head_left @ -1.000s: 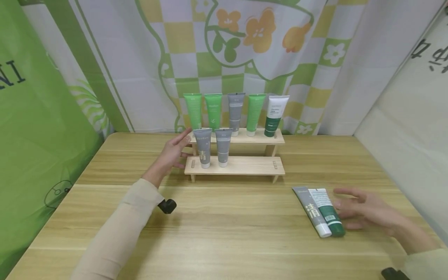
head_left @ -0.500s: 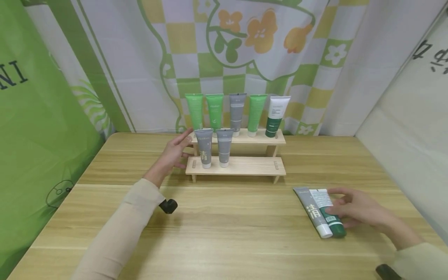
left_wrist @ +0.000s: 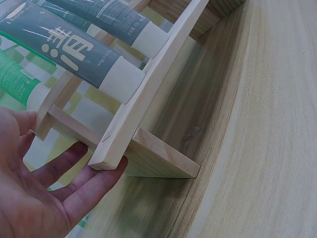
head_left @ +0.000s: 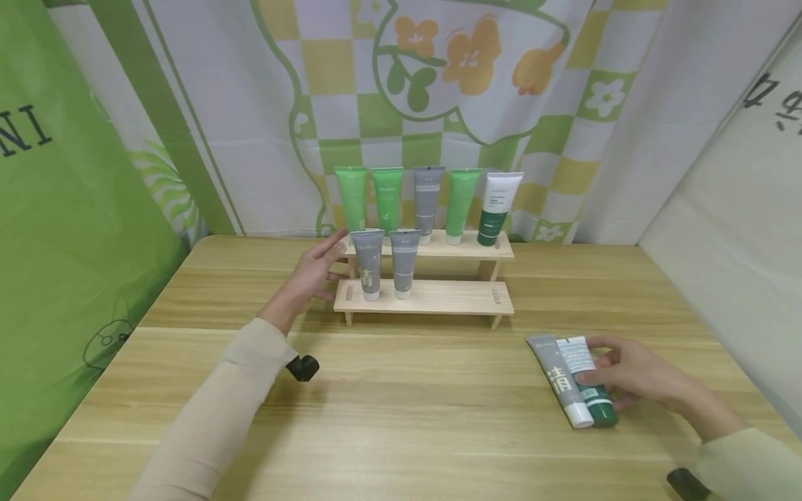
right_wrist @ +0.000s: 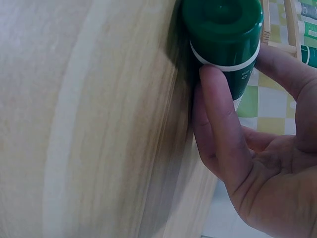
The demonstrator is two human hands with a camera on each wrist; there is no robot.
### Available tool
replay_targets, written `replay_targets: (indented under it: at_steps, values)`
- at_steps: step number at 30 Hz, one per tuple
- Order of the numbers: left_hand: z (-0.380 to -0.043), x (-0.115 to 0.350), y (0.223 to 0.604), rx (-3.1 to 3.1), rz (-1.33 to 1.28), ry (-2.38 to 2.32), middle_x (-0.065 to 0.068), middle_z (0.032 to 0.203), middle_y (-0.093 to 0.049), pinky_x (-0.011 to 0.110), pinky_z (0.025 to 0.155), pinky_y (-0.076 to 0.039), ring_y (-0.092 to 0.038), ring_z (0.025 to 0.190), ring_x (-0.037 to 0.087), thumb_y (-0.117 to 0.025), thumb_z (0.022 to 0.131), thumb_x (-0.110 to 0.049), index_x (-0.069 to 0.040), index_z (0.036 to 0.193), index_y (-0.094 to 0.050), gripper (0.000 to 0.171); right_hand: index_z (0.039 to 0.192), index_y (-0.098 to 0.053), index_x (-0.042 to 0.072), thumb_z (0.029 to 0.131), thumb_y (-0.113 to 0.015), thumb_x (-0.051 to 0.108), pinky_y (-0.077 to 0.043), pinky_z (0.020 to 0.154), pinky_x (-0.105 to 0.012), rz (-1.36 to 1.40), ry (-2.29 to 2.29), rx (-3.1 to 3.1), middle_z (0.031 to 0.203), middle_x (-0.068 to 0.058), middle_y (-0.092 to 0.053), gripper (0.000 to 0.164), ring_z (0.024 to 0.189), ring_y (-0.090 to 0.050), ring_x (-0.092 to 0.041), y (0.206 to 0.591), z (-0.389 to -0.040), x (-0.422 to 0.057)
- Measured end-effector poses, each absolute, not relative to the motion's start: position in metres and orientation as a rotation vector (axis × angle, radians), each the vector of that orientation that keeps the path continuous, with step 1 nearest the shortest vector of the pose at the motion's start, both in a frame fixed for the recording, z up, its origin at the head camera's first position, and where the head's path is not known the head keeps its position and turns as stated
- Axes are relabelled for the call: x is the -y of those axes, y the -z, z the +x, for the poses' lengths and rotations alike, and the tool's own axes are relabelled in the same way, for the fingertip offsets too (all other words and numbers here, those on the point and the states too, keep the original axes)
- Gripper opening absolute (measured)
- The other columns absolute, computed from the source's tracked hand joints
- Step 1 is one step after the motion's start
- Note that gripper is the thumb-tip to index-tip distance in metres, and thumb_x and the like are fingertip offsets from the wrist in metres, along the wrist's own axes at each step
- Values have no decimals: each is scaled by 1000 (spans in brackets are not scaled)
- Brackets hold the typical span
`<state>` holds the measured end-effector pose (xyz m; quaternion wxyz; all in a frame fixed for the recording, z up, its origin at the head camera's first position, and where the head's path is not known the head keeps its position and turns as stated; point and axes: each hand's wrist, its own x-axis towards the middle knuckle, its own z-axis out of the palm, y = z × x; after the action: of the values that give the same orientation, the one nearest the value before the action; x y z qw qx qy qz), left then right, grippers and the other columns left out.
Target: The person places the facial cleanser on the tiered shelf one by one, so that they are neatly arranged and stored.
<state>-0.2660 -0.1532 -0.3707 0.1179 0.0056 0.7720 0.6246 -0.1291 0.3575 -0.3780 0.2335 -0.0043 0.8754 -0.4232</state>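
At the left end of a two-tier wooden stand (head_left: pixel 454 298), my left hand (head_left: pixel 309 275) touches both tiers with spread fingers. In the left wrist view its thumb lies by the upper tier and its fingertips (left_wrist: pixel 115 168) meet the lower tier's end. A white-and-green squeeze tube (head_left: pixel 583 355) lies on the table at front right, pinched by my right hand (head_left: pixel 639 372), thumb on top and fingers along its side. Its green cap (right_wrist: pixel 225 25) faces the right wrist camera. Pressed against it on the left lies a grey tube (head_left: pixel 557 376) with a white cap.
Two grey tubes (head_left: pixel 367 264) stand at the left of the lower tier. Across the upper tier stand several tubes: green ones (head_left: pixel 461 202), a grey one (head_left: pixel 426 202) and a white-and-green one (head_left: pixel 499 202). A patterned curtain (head_left: pixel 332 69) hangs behind the table (head_left: pixel 401 396).
My right hand has moved left onto the white-and-green tube, and its thumb has come down on top of it. The left hand stays at the stand's end.
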Motion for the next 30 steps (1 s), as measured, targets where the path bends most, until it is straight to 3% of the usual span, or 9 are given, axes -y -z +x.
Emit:
replay_targets:
  at_steps: [15, 30]
  values:
    - [-266, 153, 371, -2270, 23, -1824, 12, 158, -35, 65, 89, -49, -54, 122, 42, -40, 106, -50, -46, 157, -29, 52, 150, -21, -13, 89, -78, 19, -60, 63, -44, 19, 1222, -2385, 109, -21, -57, 89, 82, -65, -27, 380, -131, -361]
    - [-267, 154, 372, -2251, 21, -1834, 12, 157, -35, 65, 89, -49, -54, 121, 41, -41, 106, -51, -49, 155, -30, 50, 152, -22, -10, 90, -78, 22, -60, 65, -43, -134, 1205, -2423, 113, -24, -52, 89, 85, -63, -28, 346, -153, -335]
